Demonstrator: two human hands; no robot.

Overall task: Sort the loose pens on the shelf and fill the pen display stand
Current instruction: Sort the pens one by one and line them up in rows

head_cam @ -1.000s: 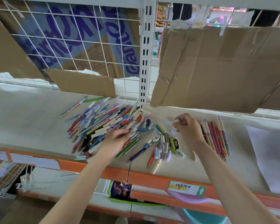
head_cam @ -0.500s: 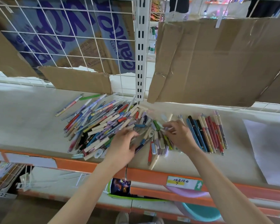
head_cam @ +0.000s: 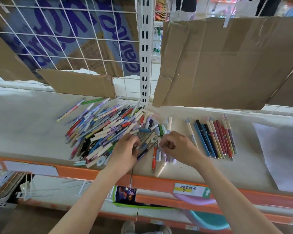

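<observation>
A big heap of loose pens [head_cam: 101, 129] in many colours lies on the pale shelf [head_cam: 24, 125], left of centre. To the right, a sorted row of pens [head_cam: 215, 137] lies side by side, pointing away from me. My left hand [head_cam: 125, 151] rests at the heap's right edge, fingers curled into the pens there; what it grips is hidden. My right hand [head_cam: 179, 147] sits beside it, fingers curled over small pens and caps near a red pen [head_cam: 154, 157]. No pen display stand is in view.
The shelf has an orange front rail [head_cam: 159, 181] with a label [head_cam: 191, 190]. Cardboard sheets [head_cam: 227, 61] and a white wire grid [head_cam: 66, 39] close the back. A white upright post [head_cam: 146, 51] stands behind the heap. White paper [head_cam: 281, 157] lies at far right.
My right hand moved left from the sorted row back to the heap's edge. My left hand shifted right along the heap, so the two hands now sit close together.
</observation>
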